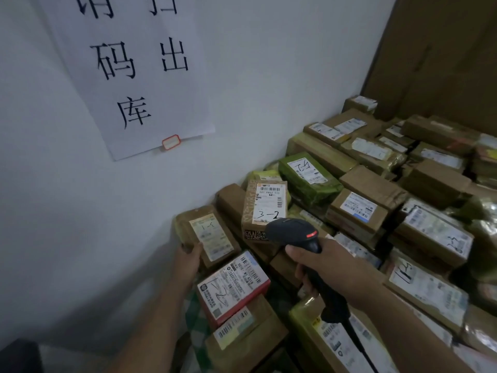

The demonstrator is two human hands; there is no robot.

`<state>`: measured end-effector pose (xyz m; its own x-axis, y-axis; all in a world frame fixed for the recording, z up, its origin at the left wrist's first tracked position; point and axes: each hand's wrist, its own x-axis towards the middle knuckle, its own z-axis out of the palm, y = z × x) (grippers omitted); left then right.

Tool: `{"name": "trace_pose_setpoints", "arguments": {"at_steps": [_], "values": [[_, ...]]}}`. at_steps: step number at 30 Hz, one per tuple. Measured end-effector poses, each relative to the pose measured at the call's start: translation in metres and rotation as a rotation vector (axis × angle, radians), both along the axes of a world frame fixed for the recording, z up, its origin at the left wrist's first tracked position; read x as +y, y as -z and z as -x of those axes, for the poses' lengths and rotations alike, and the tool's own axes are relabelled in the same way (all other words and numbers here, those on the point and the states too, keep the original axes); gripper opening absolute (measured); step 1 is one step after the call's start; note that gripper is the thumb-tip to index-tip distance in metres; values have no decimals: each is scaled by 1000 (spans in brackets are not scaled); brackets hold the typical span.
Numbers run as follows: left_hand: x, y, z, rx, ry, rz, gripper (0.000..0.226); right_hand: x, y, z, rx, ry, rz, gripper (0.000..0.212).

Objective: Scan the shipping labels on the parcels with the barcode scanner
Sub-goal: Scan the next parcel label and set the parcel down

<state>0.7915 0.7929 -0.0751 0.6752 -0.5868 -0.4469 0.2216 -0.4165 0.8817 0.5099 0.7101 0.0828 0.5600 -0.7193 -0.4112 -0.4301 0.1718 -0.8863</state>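
Your right hand (pixel 330 267) is clamped round the handle of the scanner (pixel 295 232), fingers wrapped under it and thumb side uppermost. The scanner's head points away from you and to the left, with a red light lit on its top. In this view the head overlaps the near edge of a box (pixel 265 208) marked "3-2"; whether they touch cannot be told. A dark cable (pixel 357 343) runs from the handle's base toward you.

Your left hand (pixel 188 262) grips the near end of a small brown parcel (pixel 185 230), fingers curled round its edge. The parcel lies just beside the wall (pixel 255 76), left of the scanner head, its label (pixel 212 236) facing up.

A red box (pixel 234 281) with a white label sits just beside your left hand, between your two forearms. More parcels (pixel 360 208), brown and green, most with labels up, are piled to the right and rear. A paper sign (pixel 134 76) with large black characters hangs on the wall above. A cardboard sheet (pixel 443 49) stands at the upper right.
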Motion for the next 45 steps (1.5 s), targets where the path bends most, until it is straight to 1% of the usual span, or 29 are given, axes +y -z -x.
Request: {"name": "trace_pose_setpoints", "arguments": {"at_steps": [1, 3, 6, 8, 9, 10, 12, 13, 15, 18, 19, 20, 22, 24, 27, 30, 32, 34, 36, 39, 42, 45], "values": [[-1, 3, 1, 32, -16, 5, 10, -1, 2, 0, 0, 2, 3, 33], [-4, 6, 1, -1, 28, -39, 11, -4, 5, -1, 3, 6, 11, 35], [-6, 9, 1, -163, 221, -259, 18, -7, 9, -2, 6, 9, 22, 36], [-11, 10, 2, -292, 332, -368, 14, -9, 11, -2, -8, 26, 15, 35], [-16, 7, 4, -370, 342, -382, 16, -10, 12, -1, -22, 38, 11, 34], [-22, 3, 7, -451, 315, -370, 23, -11, 14, 0, -35, 51, 12, 34], [-38, -11, 15, -544, 182, -277, 39, -15, 17, 4, -49, 85, 24, 37], [-47, -19, 18, -532, 127, -224, 43, -17, 19, 6, -59, 110, 28, 38], [-66, -34, 24, -408, 132, -158, 45, -21, 22, 11, -94, 174, 13, 38], [-88, -51, 35, -17, 267, -117, 52, -26, 25, 18, -145, 262, -28, 43], [-93, -54, 39, 102, 314, -122, 52, -27, 26, 20, -149, 277, -28, 43], [-97, -53, 43, 181, 349, -129, 49, -28, 27, 21, -151, 286, -26, 43], [-100, -50, 48, 258, 353, -113, 45, -29, 28, 23, -159, 290, -30, 41], [-98, -46, 49, 304, 311, -40, 41, -29, 27, 24, -172, 277, -37, 41], [-82, -46, 41, 331, 198, 81, 33, -28, 26, 25, -162, 246, -28, 51], [-58, -44, 31, 264, -13, 196, 30, -27, 26, 27, -159, 234, -12, 54], [-42, -42, 26, 228, -141, 208, 33, -26, 27, 28, -165, 224, -13, 47], [-31, -38, 24, 243, -190, 135, 43, -23, 27, 31, -157, 203, -16, 43], [-26, -34, 24, 277, -166, 38, 47, -21, 26, 33, -160, 201, -18, 40], [-31, -32, 26, 252, -77, -84, 42, -18, 22, 36, -139, 178, 2, 38], [-34, -36, 24, 138, -35, -192, 35, -14, 15, 39, -172, 181, 2, 32], [-28, -40, 21, -25, 73, -277, 29, -8, 7, 42, -165, 173, 19, 30]]}}
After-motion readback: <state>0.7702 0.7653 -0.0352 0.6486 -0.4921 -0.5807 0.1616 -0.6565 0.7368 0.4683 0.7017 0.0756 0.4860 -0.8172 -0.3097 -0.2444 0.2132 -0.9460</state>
